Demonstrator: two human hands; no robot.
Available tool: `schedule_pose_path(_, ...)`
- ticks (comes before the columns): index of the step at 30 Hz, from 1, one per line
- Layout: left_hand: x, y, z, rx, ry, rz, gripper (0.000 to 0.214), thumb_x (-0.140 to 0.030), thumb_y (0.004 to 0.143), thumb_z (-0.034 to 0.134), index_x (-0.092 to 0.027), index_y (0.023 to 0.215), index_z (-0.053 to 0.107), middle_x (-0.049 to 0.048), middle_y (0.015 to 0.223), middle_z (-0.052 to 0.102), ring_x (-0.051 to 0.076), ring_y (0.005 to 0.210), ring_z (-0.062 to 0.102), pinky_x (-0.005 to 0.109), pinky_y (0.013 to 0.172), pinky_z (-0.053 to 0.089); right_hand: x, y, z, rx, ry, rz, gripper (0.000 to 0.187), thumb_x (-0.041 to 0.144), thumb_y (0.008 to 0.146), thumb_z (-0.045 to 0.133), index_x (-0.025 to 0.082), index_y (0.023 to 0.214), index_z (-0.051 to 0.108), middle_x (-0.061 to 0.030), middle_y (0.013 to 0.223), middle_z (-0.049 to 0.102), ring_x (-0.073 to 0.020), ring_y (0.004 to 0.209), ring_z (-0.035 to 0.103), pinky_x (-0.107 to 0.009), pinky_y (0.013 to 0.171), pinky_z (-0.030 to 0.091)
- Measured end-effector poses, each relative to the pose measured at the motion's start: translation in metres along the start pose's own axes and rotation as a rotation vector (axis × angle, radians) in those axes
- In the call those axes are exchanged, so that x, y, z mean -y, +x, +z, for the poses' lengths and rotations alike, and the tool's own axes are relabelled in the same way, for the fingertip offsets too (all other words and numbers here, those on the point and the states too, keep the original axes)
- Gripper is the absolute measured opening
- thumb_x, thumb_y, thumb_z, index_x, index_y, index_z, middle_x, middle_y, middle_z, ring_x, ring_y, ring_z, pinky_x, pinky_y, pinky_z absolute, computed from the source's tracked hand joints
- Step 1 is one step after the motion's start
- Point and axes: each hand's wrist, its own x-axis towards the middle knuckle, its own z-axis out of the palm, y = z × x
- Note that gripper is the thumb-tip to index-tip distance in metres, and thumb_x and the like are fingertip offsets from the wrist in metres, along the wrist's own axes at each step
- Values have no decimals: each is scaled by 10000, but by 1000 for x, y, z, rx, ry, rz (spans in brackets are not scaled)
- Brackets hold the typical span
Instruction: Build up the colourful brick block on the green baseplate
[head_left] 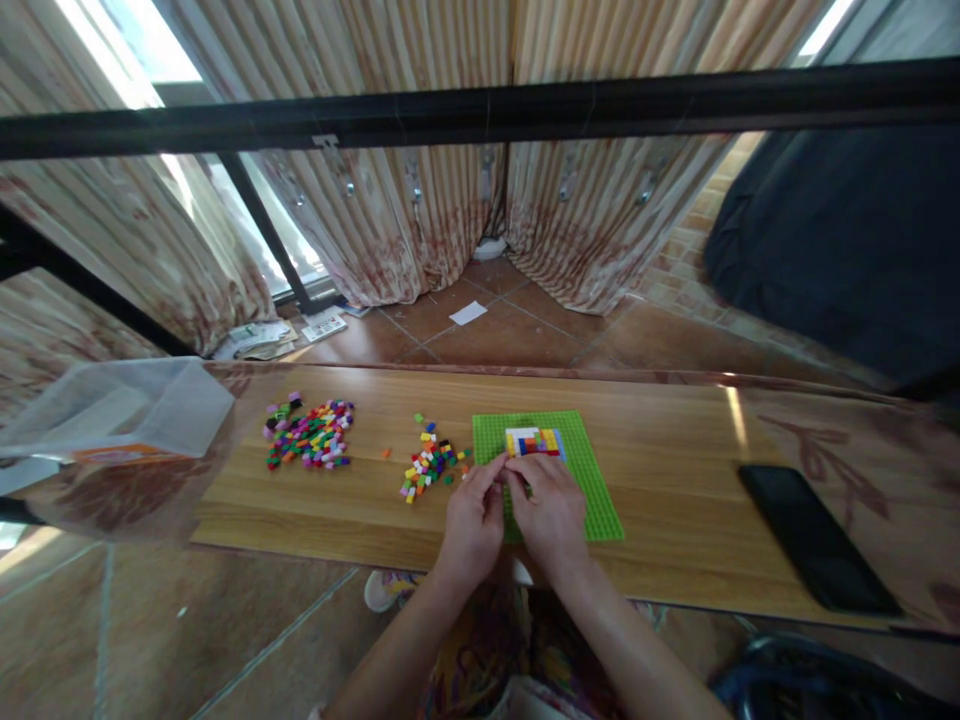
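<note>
A green baseplate (592, 470) lies on the wooden table, with a small block of red, yellow, white and blue bricks (534, 441) built near its far edge. My left hand (472, 520) and my right hand (547, 508) meet over the plate's near left part, fingertips pinched together just below the built block. Whatever they pinch is too small to make out. Left of the plate lies a small scatter of loose bricks (429, 465), and a bigger heap (309, 436) sits further left.
A black phone (817, 535) lies on the table at the right. A clear plastic bag (127, 410) rests at the table's left end. A black bar (480, 105) crosses overhead, with curtains and tiled floor beyond the table.
</note>
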Motion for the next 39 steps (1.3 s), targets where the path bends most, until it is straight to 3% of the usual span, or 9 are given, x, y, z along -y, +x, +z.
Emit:
schedule_pose_path(16, -9, -10, 8, 45, 19, -30, 451, -132, 866, 453, -203, 1299, 559, 92, 1094, 663, 208, 1005, 610, 363, 936, 477, -15, -2, -15, -40, 5, 12, 246, 247, 936, 472, 203, 964, 712, -80, 968, 700, -205, 923, 593, -348, 828, 476)
schedule_pose_path(23, -10, -12, 11, 61, 84, -32, 477, -161, 887, 432, -187, 1358, 509, 118, 1131, 653, 227, 1047, 605, 383, 949, 475, -11, -6, -20, 88, -222, -101, 360, 123, 912, 430, 187, 1170, 673, -97, 1087, 653, -231, 977, 524, -351, 876, 459)
schedule_pose_path(30, -6, -15, 17, 61, 113, -35, 521, -154, 880, 416, -179, 1398, 468, 135, 1203, 642, 247, 1099, 603, 413, 981, 477, -13, -11, -21, 160, -395, -162, 387, 121, 889, 466, 239, 1212, 644, -105, 1131, 639, -263, 998, 510, -379, 852, 432)
schedule_pose_path(36, -2, -17, 25, 65, 101, -32, 583, -122, 855, 421, -159, 1436, 407, 143, 1322, 591, 246, 1190, 575, 408, 1051, 439, -11, -10, -22, 192, -435, -199, 403, 115, 872, 468, 233, 1229, 613, -118, 1113, 638, -279, 1015, 514, -377, 817, 408)
schedule_pose_path(39, -4, -19, 24, 80, 101, -32, 602, -113, 831, 444, -153, 1431, 407, 146, 1284, 615, 250, 1164, 593, 407, 1028, 454, -12, -8, -24, 197, -443, -215, 414, 80, 857, 457, 226, 1205, 625, -116, 1103, 643, -273, 1013, 521, -365, 811, 401)
